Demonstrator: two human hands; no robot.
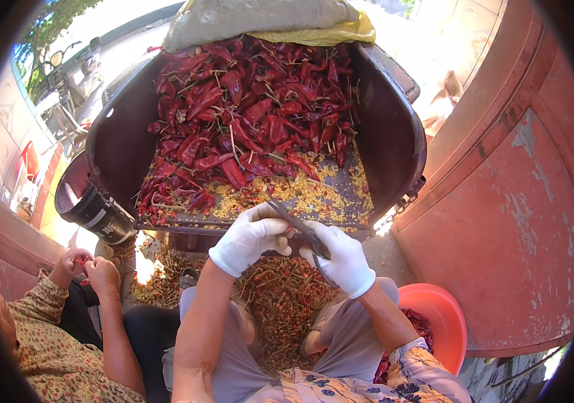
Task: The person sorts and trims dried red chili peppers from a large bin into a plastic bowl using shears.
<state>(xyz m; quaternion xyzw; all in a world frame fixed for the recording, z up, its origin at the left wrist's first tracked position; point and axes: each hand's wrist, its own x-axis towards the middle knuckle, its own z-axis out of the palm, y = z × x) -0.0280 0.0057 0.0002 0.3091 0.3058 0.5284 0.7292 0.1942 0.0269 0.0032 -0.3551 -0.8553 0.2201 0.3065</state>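
Observation:
Both my hands wear white gloves and meet in front of the cart's near edge. My right hand [342, 258] grips a pair of dark metal scissors [308, 235], with the blades pointing up and to the left. My left hand [252, 236] is closed, its fingertips pinched beside the blades. A small red bit shows between its fingers, but what it holds is mostly hidden. Beyond my hands, a heap of red chili peppers [253, 114] with dry stems fills the dark cart [394, 134]. Loose yellow seeds [300, 195] cover the cart's floor at the near side.
Cut stems [277, 302] litter the ground between my feet. A red basin [445, 316] with peppers stands by my right leg. To the left are a black bucket [102, 211] and a co-worker's hands [92, 269] holding a red pepper. A red metal door [495, 235] rises at right.

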